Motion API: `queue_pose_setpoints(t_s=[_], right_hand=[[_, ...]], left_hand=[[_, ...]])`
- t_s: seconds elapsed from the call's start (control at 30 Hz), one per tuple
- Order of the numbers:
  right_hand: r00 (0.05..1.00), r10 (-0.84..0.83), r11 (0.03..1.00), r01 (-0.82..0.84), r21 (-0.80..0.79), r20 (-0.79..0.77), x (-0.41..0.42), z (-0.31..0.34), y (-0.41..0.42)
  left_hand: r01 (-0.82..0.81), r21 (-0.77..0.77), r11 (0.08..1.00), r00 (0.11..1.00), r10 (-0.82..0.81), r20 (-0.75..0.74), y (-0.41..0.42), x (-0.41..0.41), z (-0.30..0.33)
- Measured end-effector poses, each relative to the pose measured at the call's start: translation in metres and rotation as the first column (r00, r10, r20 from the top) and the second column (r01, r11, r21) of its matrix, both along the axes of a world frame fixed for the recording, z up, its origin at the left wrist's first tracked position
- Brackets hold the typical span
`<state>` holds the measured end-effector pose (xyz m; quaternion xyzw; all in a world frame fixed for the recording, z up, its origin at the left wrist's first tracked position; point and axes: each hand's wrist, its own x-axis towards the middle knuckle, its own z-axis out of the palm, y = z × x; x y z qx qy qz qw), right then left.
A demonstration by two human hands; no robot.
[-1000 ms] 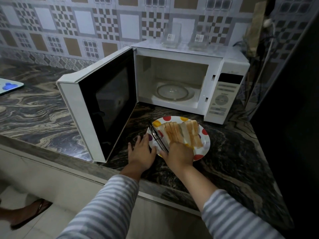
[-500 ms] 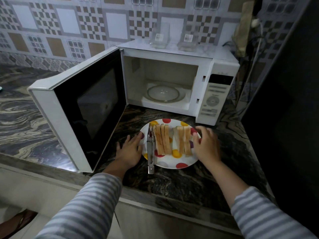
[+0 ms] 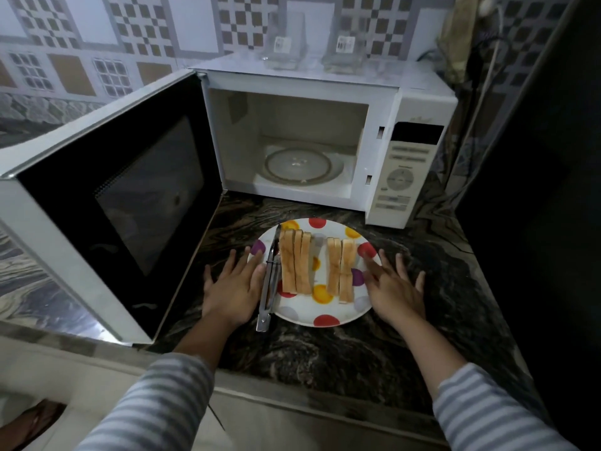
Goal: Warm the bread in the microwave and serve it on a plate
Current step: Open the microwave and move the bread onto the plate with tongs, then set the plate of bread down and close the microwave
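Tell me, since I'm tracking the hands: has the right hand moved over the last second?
Yes. The right hand went from the plate's near edge, by the tongs, to its right rim.

Left hand (image 3: 232,289): flat, fingers spread, at left rim of white polka-dot round plate (image 3: 325,315). Right hand (image 3: 395,289): flat, fingers spread, at plate's right rim. Both forearms extended, striped sleeves.
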<state>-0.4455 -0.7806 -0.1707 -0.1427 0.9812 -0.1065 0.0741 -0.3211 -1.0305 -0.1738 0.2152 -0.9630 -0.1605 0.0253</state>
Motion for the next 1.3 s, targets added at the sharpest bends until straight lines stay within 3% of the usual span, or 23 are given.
queue_pose_setpoints(t_s=[0.23, 0.3, 0.33, 0.4, 0.43, 0.47, 0.6, 0.67, 0.8, 0.9, 1.13, 1.3], right_hand=[[0.992, -0.007, 0.995, 0.019, -0.094, 0.124, 0.002, 0.011, -0.004], [0.987, -0.026, 0.976, 0.059, -0.209, 0.156, 0.007, 0.009, -0.006], [0.982, -0.037, 0.937, 0.098, -0.337, 0.183, 0.012, 0.009, -0.007], [0.960, -0.052, 0.702, 0.231, -0.674, 0.276, 0.027, 0.014, -0.008], [0.946, -0.035, 0.545, 0.289, -0.787, 0.322, 0.036, 0.017, -0.008], [0.934, -0.003, 0.432, 0.324, -0.842, 0.358, 0.045, 0.023, -0.007], [0.907, 0.058, 0.263, 0.390, -0.882, 0.418, 0.074, 0.034, -0.003], [0.891, 0.045, 0.237, 0.429, -0.871, 0.451, 0.091, 0.035, 0.002], [0.883, 0.075, 0.275, 0.428, -0.861, 0.463, 0.136, 0.037, 0.023], [0.866, 0.147, 0.321, 0.416, -0.851, 0.479, 0.172, 0.037, 0.036], [0.794, 0.327, 0.326, 0.414, -0.850, 0.512, 0.258, 0.012, 0.059], [0.773, 0.373, 0.388, 0.372, -0.843, 0.513, 0.310, 0.002, 0.042]], left_hand=[[-0.036, 0.283, 0.958, 0.994, 0.062, -0.085, 0.002, -0.004, 0.002], [0.008, 0.545, 0.838, 0.961, 0.144, -0.235, 0.004, 0.001, 0.002], [0.076, 0.705, 0.705, 0.923, 0.217, -0.317, 0.006, 0.005, 0.004], [0.226, 0.853, 0.470, 0.865, 0.306, -0.398, 0.013, 0.016, 0.009], [0.254, 0.867, 0.429, 0.859, 0.312, -0.406, 0.016, 0.023, 0.013], [0.271, 0.868, 0.416, 0.853, 0.314, -0.416, 0.019, 0.030, 0.016], [0.257, 0.857, 0.446, 0.826, 0.360, -0.435, 0.036, 0.065, 0.024], [0.210, 0.844, 0.494, 0.816, 0.386, -0.429, 0.046, 0.088, 0.029], [0.153, 0.872, 0.465, 0.815, 0.440, -0.377, 0.071, 0.138, 0.037], [0.101, 0.876, 0.471, 0.801, 0.484, -0.353, 0.092, 0.184, 0.029], [-0.063, 0.830, 0.554, 0.734, 0.589, -0.338, 0.135, 0.305, 0.013], [-0.164, 0.850, 0.500, 0.662, 0.695, -0.281, 0.134, 0.375, -0.003]])
